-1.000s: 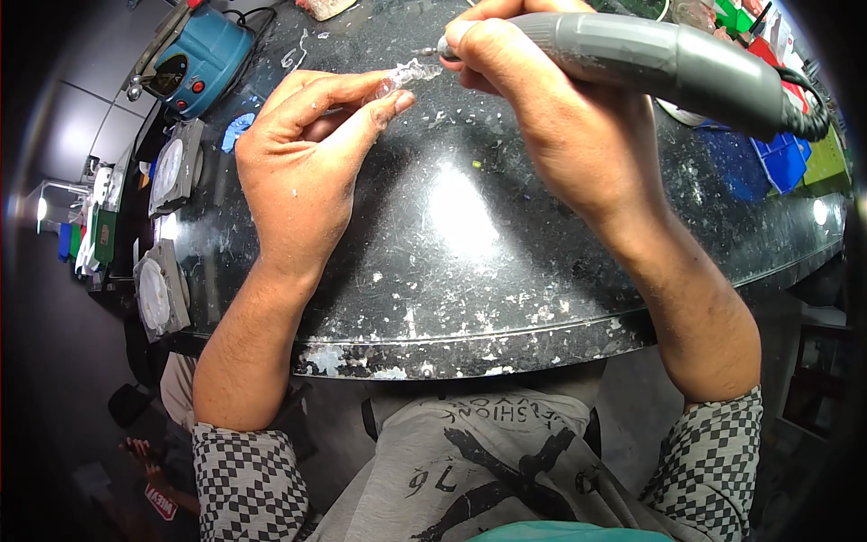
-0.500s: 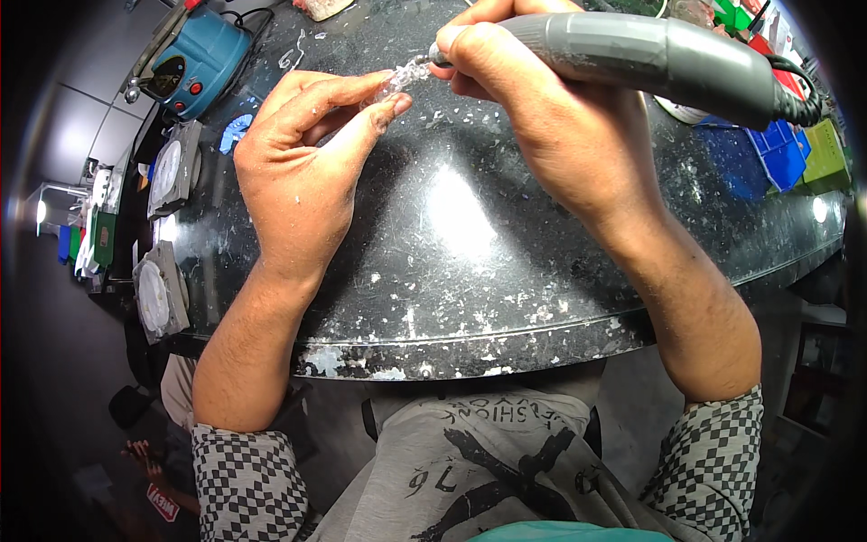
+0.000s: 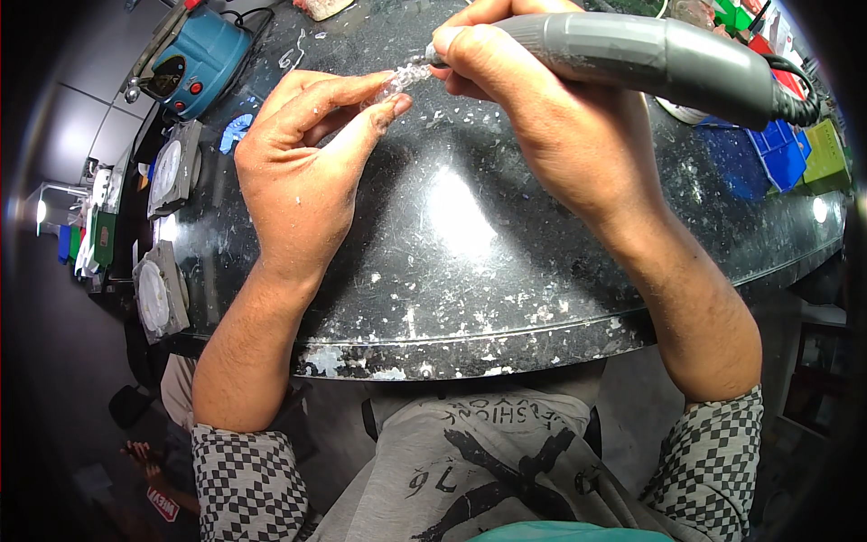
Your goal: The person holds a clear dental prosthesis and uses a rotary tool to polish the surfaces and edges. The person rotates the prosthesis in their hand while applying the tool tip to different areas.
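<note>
Between the thumb and fingers of my left hand (image 3: 312, 154) is a small clear, bumpy piece (image 3: 404, 83), its near end covered by the fingertips. Its exact kind is too small to make out. My right hand (image 3: 542, 108) is closed round the front of a thick grey rotary handpiece (image 3: 632, 54), with a dark cord at its back end. The handpiece's tip touches or nearly touches the clear piece from the right. Both hands are raised over the black, white-specked worktable (image 3: 424, 298).
A blue machine (image 3: 194, 68) with a red button stands at the far left. Round white moulds in grey frames (image 3: 155, 298) sit along the left edge. A blue scrap (image 3: 236, 133) lies near my left hand. Blue trays (image 3: 778, 154) and a green box (image 3: 824, 155) are at the right.
The handpiece's tip and my right fingers have shifted very slightly left along the clear piece. My left hand has hardly moved.
</note>
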`<control>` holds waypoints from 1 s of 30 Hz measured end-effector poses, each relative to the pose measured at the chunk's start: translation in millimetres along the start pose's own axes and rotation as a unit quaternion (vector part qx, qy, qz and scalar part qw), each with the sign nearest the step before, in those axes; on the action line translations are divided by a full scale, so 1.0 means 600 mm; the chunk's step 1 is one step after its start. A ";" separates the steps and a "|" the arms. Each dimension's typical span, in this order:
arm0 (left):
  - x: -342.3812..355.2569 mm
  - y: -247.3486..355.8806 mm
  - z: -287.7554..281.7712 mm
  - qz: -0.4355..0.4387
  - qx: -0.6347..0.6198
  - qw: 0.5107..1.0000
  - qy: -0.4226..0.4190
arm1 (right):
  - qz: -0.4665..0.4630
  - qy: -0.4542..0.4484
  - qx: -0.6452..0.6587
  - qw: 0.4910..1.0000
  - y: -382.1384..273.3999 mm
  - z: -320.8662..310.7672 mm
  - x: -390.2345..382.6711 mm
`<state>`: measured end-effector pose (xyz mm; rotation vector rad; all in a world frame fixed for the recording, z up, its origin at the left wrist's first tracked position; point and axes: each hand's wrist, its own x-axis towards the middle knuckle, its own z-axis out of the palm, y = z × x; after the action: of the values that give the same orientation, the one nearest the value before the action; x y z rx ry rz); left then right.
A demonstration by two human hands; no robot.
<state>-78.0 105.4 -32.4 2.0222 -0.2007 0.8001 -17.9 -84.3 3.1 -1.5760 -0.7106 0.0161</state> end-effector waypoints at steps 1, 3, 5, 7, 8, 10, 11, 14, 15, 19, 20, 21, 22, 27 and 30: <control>0.000 0.000 0.000 0.000 -0.003 1.000 0.000 | -0.011 0.001 0.001 1.000 0.001 0.000 0.000; 0.000 0.000 0.000 -0.001 -0.002 1.000 0.000 | -0.003 -0.002 0.014 1.000 -0.002 0.000 -0.001; -0.001 0.000 0.000 -0.003 -0.002 1.000 -0.001 | 0.015 -0.006 0.027 1.000 -0.001 0.000 -0.001; -0.001 0.002 0.000 -0.005 0.003 1.000 -0.001 | -0.015 -0.011 0.014 1.000 0.004 0.000 0.001; -0.001 0.002 0.000 -0.005 0.003 1.000 -0.001 | -0.025 -0.013 0.010 1.000 0.004 0.000 0.001; -0.001 0.002 -0.001 -0.010 0.015 1.000 -0.004 | -0.023 -0.028 0.001 0.999 -0.003 -0.001 0.000; -0.002 0.001 -0.001 -0.010 0.016 1.000 -0.004 | -0.022 -0.034 -0.002 0.999 -0.004 -0.002 0.001; 0.000 0.003 0.003 -0.009 -0.011 1.000 -0.001 | -0.017 -0.046 0.026 0.998 0.010 -0.006 0.002; 0.001 0.003 0.003 -0.021 -0.015 1.000 0.000 | -0.067 0.008 -0.011 0.998 0.019 0.001 0.004; 0.002 0.003 0.002 -0.030 -0.053 0.998 -0.007 | -0.126 0.034 0.065 0.989 0.038 0.006 0.026; 0.001 0.004 0.000 -0.032 -0.051 0.998 -0.006 | -0.160 0.020 0.036 0.986 0.037 0.004 0.027; 0.000 0.007 0.003 -0.031 -0.077 0.997 -0.006 | -0.195 0.011 0.003 0.981 0.034 -0.004 0.027; 0.001 0.009 0.006 -0.030 -0.102 0.994 -0.006 | -0.189 -0.016 0.032 0.981 0.047 -0.009 0.031; 0.000 0.011 0.006 -0.023 -0.132 0.990 -0.032 | -0.169 -0.068 0.090 0.979 0.069 -0.019 0.035; 0.003 0.013 -0.003 -0.049 -0.154 0.985 -0.055 | -0.021 -0.050 0.244 0.968 0.050 -0.012 0.028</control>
<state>-81.0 102.9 -25.3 1.7688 -0.2680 0.5590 11.5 -82.2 -16.4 -1.0931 -0.7522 0.2245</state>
